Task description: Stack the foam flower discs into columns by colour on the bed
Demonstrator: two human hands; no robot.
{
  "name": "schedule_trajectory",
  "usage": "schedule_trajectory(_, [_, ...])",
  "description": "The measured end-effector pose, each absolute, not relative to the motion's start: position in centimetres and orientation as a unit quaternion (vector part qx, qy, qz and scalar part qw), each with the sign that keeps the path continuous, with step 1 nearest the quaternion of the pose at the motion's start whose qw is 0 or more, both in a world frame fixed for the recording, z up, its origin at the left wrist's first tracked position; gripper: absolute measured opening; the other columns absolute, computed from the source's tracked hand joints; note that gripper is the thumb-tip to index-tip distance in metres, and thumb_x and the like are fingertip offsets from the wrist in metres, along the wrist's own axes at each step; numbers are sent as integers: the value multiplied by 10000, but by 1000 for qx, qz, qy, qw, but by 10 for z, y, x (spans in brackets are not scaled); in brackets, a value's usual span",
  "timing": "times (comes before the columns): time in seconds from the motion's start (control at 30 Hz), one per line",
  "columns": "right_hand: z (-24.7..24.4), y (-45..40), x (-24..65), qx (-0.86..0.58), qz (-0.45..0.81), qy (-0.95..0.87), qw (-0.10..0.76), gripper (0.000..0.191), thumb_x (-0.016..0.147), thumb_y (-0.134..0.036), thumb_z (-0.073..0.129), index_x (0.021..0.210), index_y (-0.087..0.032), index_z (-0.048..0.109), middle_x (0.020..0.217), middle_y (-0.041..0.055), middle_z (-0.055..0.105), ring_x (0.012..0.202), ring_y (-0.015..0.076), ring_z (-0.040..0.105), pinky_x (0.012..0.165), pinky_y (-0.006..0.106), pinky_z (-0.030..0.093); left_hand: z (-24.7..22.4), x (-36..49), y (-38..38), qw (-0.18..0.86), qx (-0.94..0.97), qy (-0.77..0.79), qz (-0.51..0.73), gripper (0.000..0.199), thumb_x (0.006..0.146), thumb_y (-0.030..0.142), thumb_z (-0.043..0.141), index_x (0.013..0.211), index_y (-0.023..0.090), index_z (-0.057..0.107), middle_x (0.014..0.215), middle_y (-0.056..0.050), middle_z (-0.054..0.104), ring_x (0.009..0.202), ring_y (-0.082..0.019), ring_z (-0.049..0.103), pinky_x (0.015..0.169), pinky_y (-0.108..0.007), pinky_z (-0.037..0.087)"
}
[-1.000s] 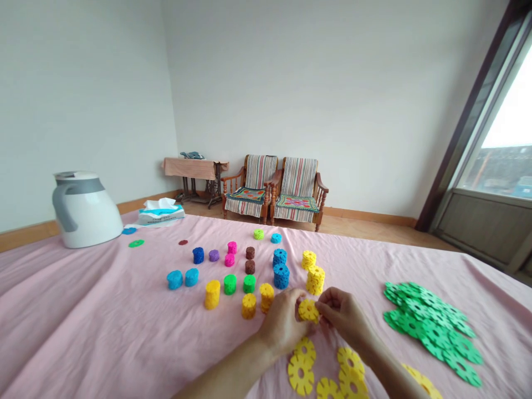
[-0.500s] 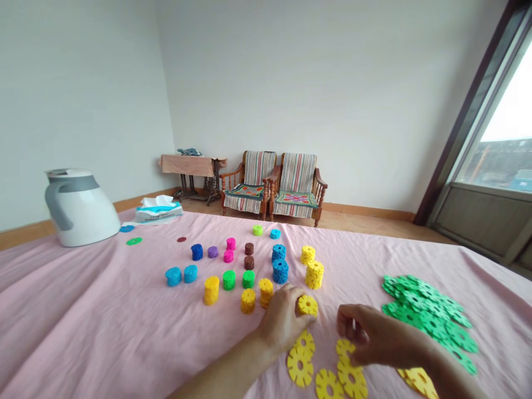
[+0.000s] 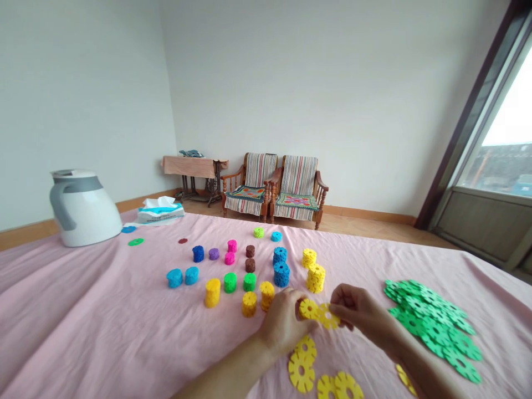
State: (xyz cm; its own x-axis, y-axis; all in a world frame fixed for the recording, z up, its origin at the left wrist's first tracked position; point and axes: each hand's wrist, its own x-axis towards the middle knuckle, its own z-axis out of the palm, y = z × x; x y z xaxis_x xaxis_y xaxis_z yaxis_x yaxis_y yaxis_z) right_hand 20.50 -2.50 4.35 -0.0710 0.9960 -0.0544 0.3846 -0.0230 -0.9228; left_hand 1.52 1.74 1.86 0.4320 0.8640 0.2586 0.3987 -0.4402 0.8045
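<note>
My left hand [image 3: 285,318] is closed around a small stack of yellow notched discs [image 3: 308,308], with the top disc showing between thumb and fingers. Between its fingertips my right hand [image 3: 353,310] pinches a single yellow notched disc [image 3: 330,316], close against the right side of that stack. Several loose yellow discs [image 3: 301,371] lie flat on the cloth below my hands. Partly behind my right forearm lies another yellow piece [image 3: 405,379]. Just beyond my left hand stand a taller yellow-orange stack [image 3: 267,295] and a bright yellow stack [image 3: 316,279].
Stacks of discs in blue [image 3: 281,274], green [image 3: 230,282], brown [image 3: 250,265] and pink [image 3: 230,259] stand across the pink cloth [image 3: 124,321]. A spread pile of green discs [image 3: 434,321] lies at right. A white jug [image 3: 89,213] and a tissue box [image 3: 161,210] stand at back left.
My right hand has picked up a yellow disc from the loose ones and moved it up beside the stack in my left hand. The left hand has hardly moved.
</note>
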Motion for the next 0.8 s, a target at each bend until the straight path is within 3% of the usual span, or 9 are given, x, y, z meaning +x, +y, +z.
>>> schedule_trajectory(0.1, [31, -15, 191, -577, 414, -539, 453, 187, 708, -336, 625, 724, -173, 535, 571, -21, 617, 532, 105, 572, 496, 217, 407, 17, 15, 19, 357, 770, 393, 355, 335, 574, 142, 719, 904, 201, 698, 882, -6, 664, 778, -183, 581, 662, -254, 421])
schedule_trajectory(0.23, [20, -11, 177, -571, 416, -508, 492, 214, 650, -343, 667, 697, -180, 536, 535, -21, 633, 504, 127, 602, 479, 231, 443, 15, 16, 19, 374, 769, 378, 355, 267, 596, 133, 693, 854, 200, 703, 829, 1, 669, 756, -175, 586, 634, -243, 405])
schedule_trajectory(0.4, [20, -11, 171, -579, 415, -509, 484, 190, 634, -316, 654, 665, -196, 511, 485, -37, 620, 447, 126, 590, 450, 233, 444, 15, 17, 19, 366, 768, 380, 364, 241, 625, 206, 710, 866, 200, 697, 837, -3, 677, 784, -184, 596, 642, -249, 403])
schedule_trajectory(0.8, [24, -12, 179, -625, 314, -566, 437, 203, 765, -382, 531, 675, -202, 504, 507, -41, 574, 482, 139, 607, 469, 242, 450, 20, 15, 16, 369, 765, 390, 356, 353, 597, 109, 673, 943, 180, 668, 872, -3, 669, 763, -167, 581, 656, -246, 418])
